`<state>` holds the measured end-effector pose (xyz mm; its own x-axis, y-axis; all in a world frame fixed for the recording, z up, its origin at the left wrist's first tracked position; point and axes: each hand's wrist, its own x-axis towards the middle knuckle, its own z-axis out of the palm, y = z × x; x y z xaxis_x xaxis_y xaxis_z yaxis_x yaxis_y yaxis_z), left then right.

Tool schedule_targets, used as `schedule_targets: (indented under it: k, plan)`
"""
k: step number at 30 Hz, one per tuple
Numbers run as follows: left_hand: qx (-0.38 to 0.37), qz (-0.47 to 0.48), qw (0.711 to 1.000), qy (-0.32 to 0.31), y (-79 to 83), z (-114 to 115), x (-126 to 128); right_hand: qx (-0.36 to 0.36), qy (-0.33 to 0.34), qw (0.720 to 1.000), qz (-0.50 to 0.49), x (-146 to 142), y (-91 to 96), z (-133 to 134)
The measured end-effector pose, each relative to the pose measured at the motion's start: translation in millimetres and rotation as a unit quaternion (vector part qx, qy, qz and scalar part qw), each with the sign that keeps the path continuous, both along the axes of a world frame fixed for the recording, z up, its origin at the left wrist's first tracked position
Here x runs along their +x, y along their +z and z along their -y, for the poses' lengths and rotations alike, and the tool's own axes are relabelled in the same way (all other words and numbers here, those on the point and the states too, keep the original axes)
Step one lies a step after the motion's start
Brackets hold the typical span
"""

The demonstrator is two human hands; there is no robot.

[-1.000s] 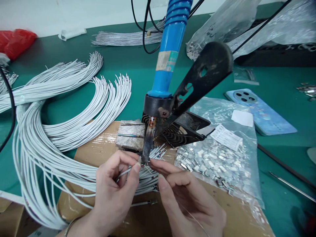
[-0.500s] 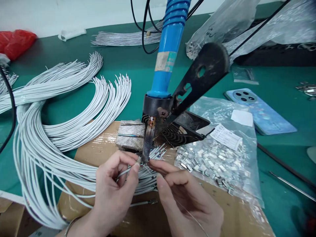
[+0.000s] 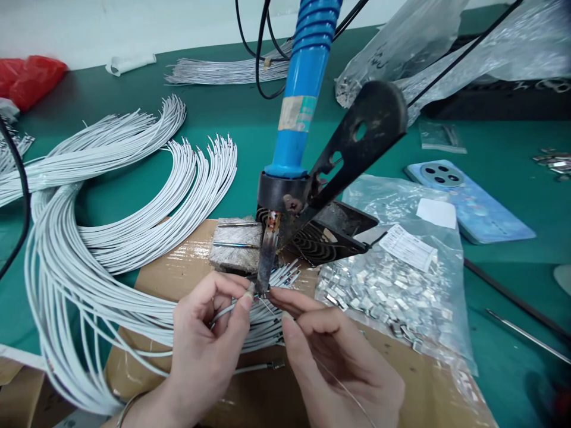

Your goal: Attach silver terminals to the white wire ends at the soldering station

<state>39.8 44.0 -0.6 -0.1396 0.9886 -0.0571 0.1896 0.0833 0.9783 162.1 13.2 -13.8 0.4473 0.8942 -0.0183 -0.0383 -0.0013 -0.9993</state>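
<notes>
My left hand is closed, thumb and index finger pinching the end of a white wire just beside the soldering iron's tip. That blue-handled soldering iron points downward in a black metal holder. From the right, my right hand is closed on a thin strand of solder wire, which runs up toward the iron tip. Fingertips hide the exact point of contact. Below the hands lie several white wires with metal ends, one with a metal terminal.
Bundles of white wires curve across the left. A clear bag of metal terminals lies to the right, near a blue phone and a thin metal tool. Behind my left hand sits a grey fibrous block. Cardboard lies underneath.
Almost nothing differs. The iron and its holder appear shifted very slightly left, while both hands keep their places at the tip.
</notes>
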Motion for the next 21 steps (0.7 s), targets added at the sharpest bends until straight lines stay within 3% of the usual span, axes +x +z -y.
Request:
schedule_targets:
  k: [21]
  plan:
    - [-0.016,0.001,1.0,-0.009,-0.4,0.1,-0.2,-0.011,0.002,1.0,0.003,-0.1,1.5,0.7]
